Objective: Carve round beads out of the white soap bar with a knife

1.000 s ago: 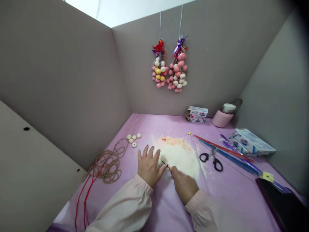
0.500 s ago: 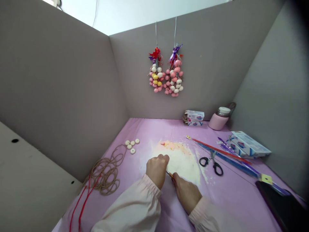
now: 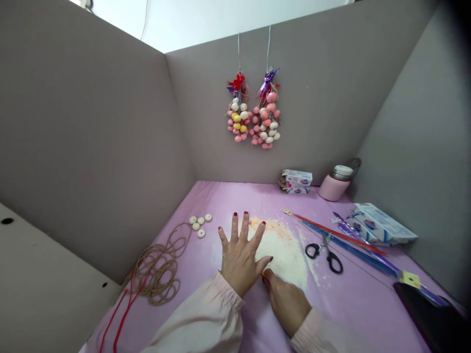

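Note:
My left hand (image 3: 240, 260) is spread open, back up, fingers stretched apart over a patch of pale powder or shavings (image 3: 283, 255). Its thumb points right, close to my right hand (image 3: 289, 299). Closed around a slim tool with an orange-brown handle (image 3: 263, 276), my right hand rests at the near edge of the patch. Most of that tool is hidden by the fingers and the left thumb. Pink and orange crumbs (image 3: 270, 225) lie along the far side of the powder. I cannot see anything under the left palm.
Several white round pieces with holes (image 3: 196, 226) and coiled brown twine (image 3: 158, 274) with red cord (image 3: 127, 314) lie left. Black-handled scissors (image 3: 326, 252), ribbons (image 3: 346, 238), boxes (image 3: 386, 223), a pink jar (image 3: 334, 184) and a dark object (image 3: 430, 314) are right. Bead bunches (image 3: 265, 117) hang behind.
My left hand has gone from a closed fist to flat with fingers spread. The right hand still grips the slim tool, whose metal tip is now hidden. The view shifts slightly.

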{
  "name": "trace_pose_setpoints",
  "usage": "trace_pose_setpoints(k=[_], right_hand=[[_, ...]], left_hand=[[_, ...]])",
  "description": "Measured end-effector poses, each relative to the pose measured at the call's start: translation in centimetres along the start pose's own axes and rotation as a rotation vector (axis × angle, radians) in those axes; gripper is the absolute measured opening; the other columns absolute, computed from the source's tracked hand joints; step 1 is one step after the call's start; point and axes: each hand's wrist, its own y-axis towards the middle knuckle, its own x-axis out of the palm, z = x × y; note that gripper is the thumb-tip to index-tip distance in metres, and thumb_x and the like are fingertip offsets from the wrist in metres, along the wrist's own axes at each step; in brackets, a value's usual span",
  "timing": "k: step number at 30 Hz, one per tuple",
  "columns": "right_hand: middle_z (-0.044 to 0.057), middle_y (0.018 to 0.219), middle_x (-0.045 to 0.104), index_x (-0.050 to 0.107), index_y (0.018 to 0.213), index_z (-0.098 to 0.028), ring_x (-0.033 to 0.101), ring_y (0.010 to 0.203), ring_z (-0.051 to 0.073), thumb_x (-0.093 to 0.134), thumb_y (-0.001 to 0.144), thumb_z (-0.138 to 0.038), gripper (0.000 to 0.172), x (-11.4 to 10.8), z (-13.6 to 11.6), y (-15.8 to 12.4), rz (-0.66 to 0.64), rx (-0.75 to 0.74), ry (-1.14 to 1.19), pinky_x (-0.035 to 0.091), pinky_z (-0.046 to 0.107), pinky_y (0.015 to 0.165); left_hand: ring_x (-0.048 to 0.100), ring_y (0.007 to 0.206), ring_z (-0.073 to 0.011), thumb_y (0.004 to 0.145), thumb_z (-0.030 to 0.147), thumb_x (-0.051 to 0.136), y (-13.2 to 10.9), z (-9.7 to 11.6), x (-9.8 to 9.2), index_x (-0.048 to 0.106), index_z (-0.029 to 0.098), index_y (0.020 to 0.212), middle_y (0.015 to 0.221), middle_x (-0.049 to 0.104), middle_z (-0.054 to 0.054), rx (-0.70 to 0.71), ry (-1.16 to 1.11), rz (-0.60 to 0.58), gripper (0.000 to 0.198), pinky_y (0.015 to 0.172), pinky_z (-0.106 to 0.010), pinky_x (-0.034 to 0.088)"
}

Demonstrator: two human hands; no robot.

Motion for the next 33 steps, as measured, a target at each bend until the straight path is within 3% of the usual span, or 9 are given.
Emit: trace_pose_setpoints(k=[8, 11, 13, 14, 17, 22, 33], right_hand=[[0.001, 0.070, 0.061, 0.042, 0.088, -0.022, 0.058, 0.057, 0.015, 0.022, 0.084, -0.025, 0.022, 0.4, 0.2, 0.0, 0.005, -0.021, -0.024, 0.025, 0.024, 0.042], [0.001, 0.069, 0.060, 0.042, 0.086, -0.022, 0.057, 0.056, 0.016, 0.020, 0.085, -0.027, 0.023, 0.5, 0.2, 0.0, 0.009, -0.030, -0.053, 0.024, 0.024, 0.041], [0.001, 0.069, 0.060, 0.041, 0.085, -0.022, 0.057, 0.057, 0.016, 0.020, 0.085, -0.028, 0.023, 0.5, 0.2, 0.0, 0.007, -0.031, -0.057, 0.024, 0.024, 0.042], [0.001, 0.069, 0.060, 0.041, 0.085, -0.022, 0.057, 0.057, 0.016, 0.020, 0.085, -0.028, 0.022, 0.4, 0.2, 0.0, 0.003, -0.028, -0.056, 0.024, 0.024, 0.042], [0.001, 0.069, 0.060, 0.041, 0.084, -0.022, 0.057, 0.057, 0.016, 0.021, 0.084, -0.028, 0.020, 0.2, 0.1, 0.0, -0.019, -0.010, -0.060, 0.023, 0.024, 0.042], [0.000, 0.067, 0.059, 0.040, 0.086, -0.023, 0.056, 0.056, 0.016, 0.021, 0.084, -0.027, 0.019, 0.1, 0.0, -0.1, -0.061, 0.008, -0.053, 0.022, 0.024, 0.042], [-0.002, 0.062, 0.057, 0.037, 0.093, -0.024, 0.055, 0.053, 0.015, 0.029, 0.081, -0.019, 0.015, 0.2, -0.4, 1.2, -0.044, -0.058, -0.166, 0.020, 0.025, 0.042]], left_hand=[[0.008, 0.119, -0.0321, 0.064, 0.058, 0.040, -1.0, -1.1, 1.9, 0.019, 0.027, 0.123, 0.131, 0.016, -0.011, -0.048, 0.035, -0.023, 0.070, 0.087, -0.057, 0.009], [0.029, 0.109, -0.0308, 0.066, 0.054, 0.040, -2.3, -1.6, 3.0, 0.027, 0.017, 0.119, 0.119, 0.034, -0.016, -0.132, 0.069, -0.073, 0.066, 0.085, -0.052, 0.020], [0.047, 0.086, -0.0246, 0.071, 0.049, 0.035, -3.2, -1.8, 3.6, 0.041, 0.013, 0.106, 0.094, 0.050, -0.013, -0.196, 0.067, -0.163, 0.051, 0.074, -0.043, 0.034], [0.050, 0.076, -0.0218, 0.074, 0.047, 0.033, -3.6, -1.8, 3.9, 0.047, 0.013, 0.096, 0.082, 0.051, -0.009, -0.212, 0.060, -0.205, 0.043, 0.068, -0.039, 0.037], [0.049, 0.066, -0.0188, 0.076, 0.039, 0.033, -4.4, -1.7, 4.6, 0.048, 0.016, 0.079, 0.072, 0.049, -0.005, -0.219, 0.050, -0.265, 0.028, 0.058, -0.032, 0.038], [0.049, 0.065, -0.0168, 0.075, 0.026, 0.038, -4.9, -1.8, 5.6, 0.044, 0.018, 0.080, 0.072, 0.049, -0.002, -0.202, 0.021, -0.309, 0.011, 0.050, -0.026, 0.038], [0.048, 0.067, -0.0140, 0.078, 0.026, 0.031, -5.3, -2.3, 6.3, 0.043, 0.018, 0.082, 0.073, 0.050, -0.002, -0.117, -0.071, -0.278, 0.015, 0.055, -0.023, 0.038]])
